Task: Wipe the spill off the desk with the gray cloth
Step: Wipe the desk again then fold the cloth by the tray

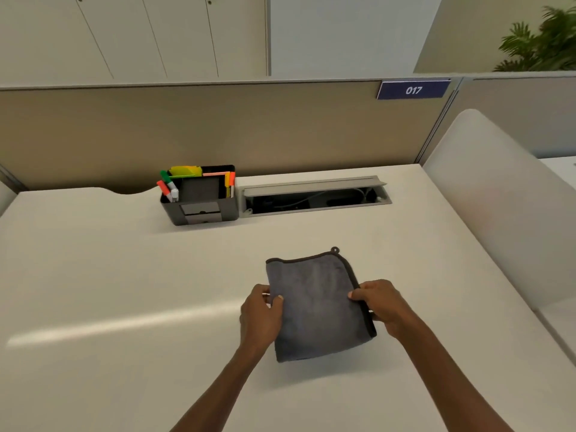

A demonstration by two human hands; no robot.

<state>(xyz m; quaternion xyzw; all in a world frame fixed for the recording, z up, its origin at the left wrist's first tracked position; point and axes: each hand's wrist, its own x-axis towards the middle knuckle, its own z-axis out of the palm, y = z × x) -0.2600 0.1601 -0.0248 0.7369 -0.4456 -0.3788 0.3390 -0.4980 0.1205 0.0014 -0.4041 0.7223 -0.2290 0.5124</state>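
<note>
- While my left hand (261, 316) pinches the left edge of the gray cloth (316, 307), its fingers (276, 302) are curled shut over the fabric with the thumb on top.
- My right hand (381, 305) does the same on the right, dark-bound edge, fingers closed on the hem, thumb tip pressing onto the cloth.
- The cloth is folded into a rectangle, held between both hands just above or on the table (124, 291); I cannot tell whether its near edge touches the surface. A small hanging loop (334, 250) sticks out at its far corner.
- The table is pale and glossy, with a bright streak of reflected light (124, 325) running across it to my left. I cannot make out any spill on it.
- Farther back, well apart from the cloth, stands a dark desk organizer (202, 201) holding markers (166, 187) and coloured sticky notes.
- Just beside it to the right, an open cable tray (314, 196) is set into the table, with wires showing inside.
- Behind these rises a beige partition (218, 126) carrying a blue plate marked 017 (413, 89).
- A white curved divider (498, 198) borders the table's right side.
- Beyond the partition are pale cabinets (134, 32) and a green plant (545, 42) at far right.
</note>
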